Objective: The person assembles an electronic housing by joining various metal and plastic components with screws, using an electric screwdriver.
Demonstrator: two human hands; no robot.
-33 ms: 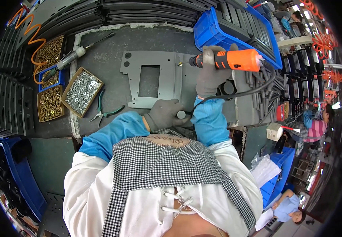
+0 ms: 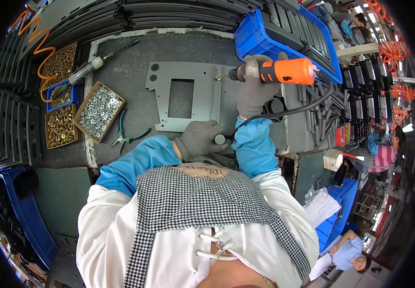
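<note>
One scuffed worktable (image 2: 126, 72) fronts the workshop (image 2: 380, 206), right hand (image 2: 254, 93) gripping orange driver (image 2: 289, 72), left hand (image 2: 197, 139) unclear in grip.

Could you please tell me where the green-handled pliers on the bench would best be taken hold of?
Probably by both green handles of the pliers, coming from the picture's upper right: the handles spread apart that way, while the metal nose points lower left, and the blue left sleeve lies close below.

On my left I see pliers (image 2: 121, 138), a grey tool (image 2: 83, 70) and an orange hose (image 2: 46, 48); ahead right, a blue bin (image 2: 249, 38) of strips (image 2: 307, 34)
</note>
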